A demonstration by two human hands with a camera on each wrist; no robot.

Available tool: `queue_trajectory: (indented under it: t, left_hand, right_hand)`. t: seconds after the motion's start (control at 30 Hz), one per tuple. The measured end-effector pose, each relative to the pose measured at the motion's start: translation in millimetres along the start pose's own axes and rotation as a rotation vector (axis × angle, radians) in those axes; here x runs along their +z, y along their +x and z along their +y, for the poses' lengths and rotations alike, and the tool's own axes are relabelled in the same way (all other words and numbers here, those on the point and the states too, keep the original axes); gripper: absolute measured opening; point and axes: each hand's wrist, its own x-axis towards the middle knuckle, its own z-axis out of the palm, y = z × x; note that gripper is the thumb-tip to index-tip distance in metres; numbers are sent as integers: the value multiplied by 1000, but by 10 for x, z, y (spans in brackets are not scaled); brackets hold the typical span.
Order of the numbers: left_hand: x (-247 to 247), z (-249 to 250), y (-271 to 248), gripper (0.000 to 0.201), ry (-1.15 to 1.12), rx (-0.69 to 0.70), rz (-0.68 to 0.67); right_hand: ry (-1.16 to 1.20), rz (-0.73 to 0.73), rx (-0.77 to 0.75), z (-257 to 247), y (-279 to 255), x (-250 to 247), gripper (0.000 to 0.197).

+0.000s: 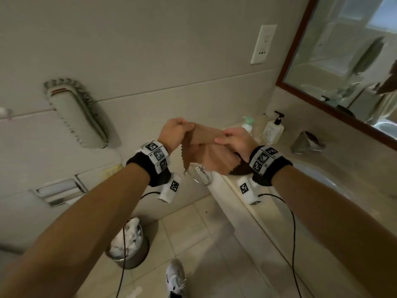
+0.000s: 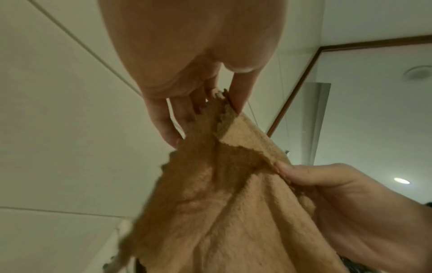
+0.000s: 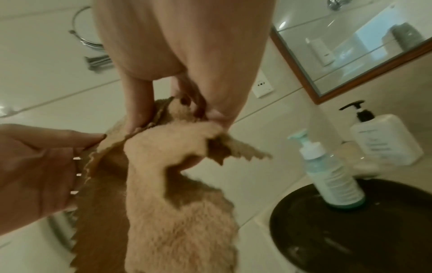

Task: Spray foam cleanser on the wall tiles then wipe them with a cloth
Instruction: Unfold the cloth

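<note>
1. A tan cloth (image 1: 206,151) with pinked edges hangs in mid-air at frame centre, stretched between both hands in front of the wall tiles (image 1: 150,67).
2. The left hand (image 1: 171,131) pinches a top corner at 10 o'clock of the cloth, thumb against fingertips; the right hand (image 1: 235,139) pinches the upper edge at 2 o'clock, fingers curled round the fabric.
3. The step looks like readying the cloth by spreading or folding it. No foam shows on the tiles, so whether spraying is done cannot be told.
4. The next move likely calls for gathering the cloth into one palm as a flat pad, then pressing it to the tiles.
5. At 2 o'clock of the hands a teal pump bottle (image 3: 332,177) stands on a dark tray (image 3: 350,230), a white pump bottle (image 1: 274,129) beyond it.
6. Both labels carry print, too small and blurred to read.
7. A mirror (image 1: 343,57) fills the 2 o'clock corner; a bin (image 1: 129,246) sits at 7 o'clock.
</note>
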Motion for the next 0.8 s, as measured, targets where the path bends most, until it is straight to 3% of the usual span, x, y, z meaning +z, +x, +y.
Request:
queue_trajectory:
  t: [0.1,0.4,0.53,0.63,0.73,0.8]
  left_hand:
    - [-346,63,-308,26,3,12,90]
    - [-1721,215,-1214,17,-45,65,313]
    - [-2415,154,-1677,15,-98,127,359]
    - [-2910,35,-2083,10,-155,105,317]
    - [-3422,-220,-2443,42,-209,34,242]
    - [-3715,-396,-2645,47,-206,7,230]
  right_hand:
    - [80,-34,-3,-188,-101,349,2]
    - [77,-98,-180,-1068,-214,1620,7]
    - [21,-116,-246,-1462,-328,2352,11]
    - [38,-150,-227,-1683,-466,2944,8]
    - [91,-175,-180,-1838,-616,3495,10]
    - [119,-192,-150,-1921,-720,3835,9]
